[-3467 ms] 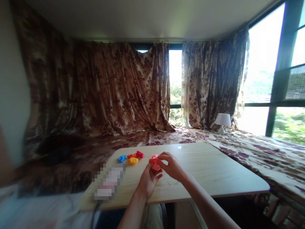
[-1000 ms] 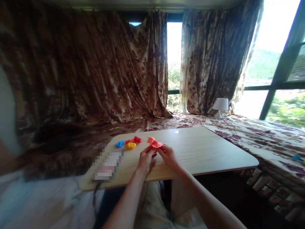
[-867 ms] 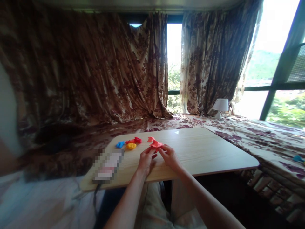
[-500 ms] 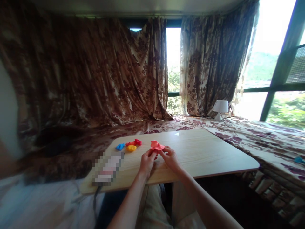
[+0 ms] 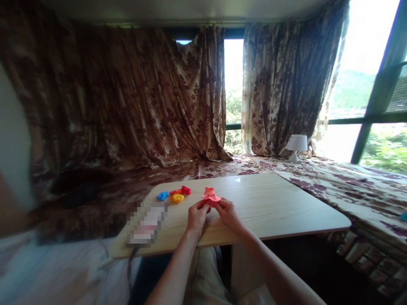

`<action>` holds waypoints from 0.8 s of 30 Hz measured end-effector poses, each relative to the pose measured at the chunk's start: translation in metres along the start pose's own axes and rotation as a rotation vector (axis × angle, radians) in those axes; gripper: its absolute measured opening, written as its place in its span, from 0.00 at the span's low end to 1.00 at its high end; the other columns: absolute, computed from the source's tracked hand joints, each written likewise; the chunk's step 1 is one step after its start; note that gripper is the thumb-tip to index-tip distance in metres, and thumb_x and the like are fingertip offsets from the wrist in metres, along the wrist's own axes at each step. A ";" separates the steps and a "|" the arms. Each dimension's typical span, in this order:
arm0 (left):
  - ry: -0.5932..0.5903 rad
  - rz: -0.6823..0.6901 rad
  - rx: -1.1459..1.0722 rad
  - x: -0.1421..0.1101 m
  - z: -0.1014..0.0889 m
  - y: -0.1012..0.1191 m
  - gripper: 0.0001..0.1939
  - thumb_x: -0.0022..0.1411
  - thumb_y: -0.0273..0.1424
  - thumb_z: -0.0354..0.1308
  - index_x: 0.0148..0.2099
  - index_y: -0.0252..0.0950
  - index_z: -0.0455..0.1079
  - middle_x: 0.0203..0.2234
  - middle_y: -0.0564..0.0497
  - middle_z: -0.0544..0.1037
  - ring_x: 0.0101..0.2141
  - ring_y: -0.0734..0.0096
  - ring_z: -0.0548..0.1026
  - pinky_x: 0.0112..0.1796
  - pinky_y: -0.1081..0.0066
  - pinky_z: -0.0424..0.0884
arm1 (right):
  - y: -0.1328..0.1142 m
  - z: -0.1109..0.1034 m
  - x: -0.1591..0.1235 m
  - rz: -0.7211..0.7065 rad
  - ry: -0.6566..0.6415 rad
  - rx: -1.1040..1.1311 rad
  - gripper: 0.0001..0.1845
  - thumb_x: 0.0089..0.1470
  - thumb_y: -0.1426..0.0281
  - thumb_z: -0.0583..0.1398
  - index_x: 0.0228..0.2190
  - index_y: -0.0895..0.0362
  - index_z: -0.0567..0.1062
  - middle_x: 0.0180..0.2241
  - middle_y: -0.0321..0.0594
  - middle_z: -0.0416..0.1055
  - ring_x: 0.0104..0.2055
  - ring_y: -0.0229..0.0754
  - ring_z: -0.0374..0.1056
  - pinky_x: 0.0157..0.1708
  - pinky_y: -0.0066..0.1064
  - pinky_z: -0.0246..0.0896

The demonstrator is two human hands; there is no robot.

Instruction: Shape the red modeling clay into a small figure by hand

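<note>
A soft, coral-red piece (image 5: 210,195) with a ruffled, spread edge is held just above the near half of the table; I cannot make out what it is. My left hand (image 5: 197,216) pinches its lower left side between thumb and fingers. From the right, my right hand (image 5: 229,212) grips the lower right side with closed fingers. Part of the piece is hidden behind the fingertips. To the left on the tabletop lie small, crumpled coloured lumps: a blue one (image 5: 163,196), a yellow one (image 5: 177,198) and red ones (image 5: 185,190).
The pale wooden table (image 5: 286,207) has rounded corners. A blurred-out flat object (image 5: 148,226) lies near its left edge, with a dark cable (image 5: 131,264) hanging down. Behind stand a white lamp (image 5: 296,144) on a flowered cover and patterned curtains (image 5: 190,97).
The upper part of the coral-red piece now stands up more, above its flared edge. Both hands keep hold of it. The whole view has shifted slightly.
</note>
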State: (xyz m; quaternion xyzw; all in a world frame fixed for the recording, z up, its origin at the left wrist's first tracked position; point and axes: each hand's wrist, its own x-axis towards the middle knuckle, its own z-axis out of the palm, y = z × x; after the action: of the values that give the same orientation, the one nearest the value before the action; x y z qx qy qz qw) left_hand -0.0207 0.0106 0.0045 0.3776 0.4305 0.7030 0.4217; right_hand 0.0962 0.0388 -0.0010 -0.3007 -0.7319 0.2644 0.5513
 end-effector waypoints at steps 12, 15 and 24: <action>-0.041 0.121 0.177 0.000 -0.001 -0.004 0.11 0.43 0.33 0.64 0.31 0.33 0.77 0.25 0.49 0.78 0.28 0.70 0.72 0.32 0.73 0.66 | 0.004 -0.002 0.002 0.072 0.037 0.032 0.17 0.53 0.66 0.55 0.19 0.58 0.76 0.25 0.37 0.72 0.28 0.39 0.67 0.31 0.28 0.60; -0.057 0.163 0.231 0.002 -0.003 -0.006 0.11 0.45 0.33 0.64 0.33 0.34 0.77 0.29 0.47 0.79 0.32 0.67 0.73 0.36 0.72 0.66 | 0.000 -0.003 0.001 0.063 0.041 0.081 0.17 0.53 0.65 0.55 0.19 0.58 0.76 0.24 0.38 0.72 0.29 0.39 0.67 0.32 0.28 0.60; -0.135 0.297 0.362 -0.011 -0.002 0.007 0.12 0.51 0.34 0.58 0.36 0.35 0.76 0.34 0.47 0.78 0.37 0.64 0.73 0.37 0.71 0.68 | -0.002 -0.005 0.002 0.152 0.020 0.223 0.16 0.51 0.61 0.57 0.30 0.60 0.78 0.29 0.39 0.75 0.33 0.43 0.68 0.34 0.30 0.60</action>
State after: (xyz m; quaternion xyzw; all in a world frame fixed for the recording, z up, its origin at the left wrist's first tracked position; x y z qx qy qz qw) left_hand -0.0200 -0.0014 0.0084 0.5524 0.4600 0.6419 0.2668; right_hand 0.1000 0.0397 0.0028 -0.2947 -0.6677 0.3822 0.5669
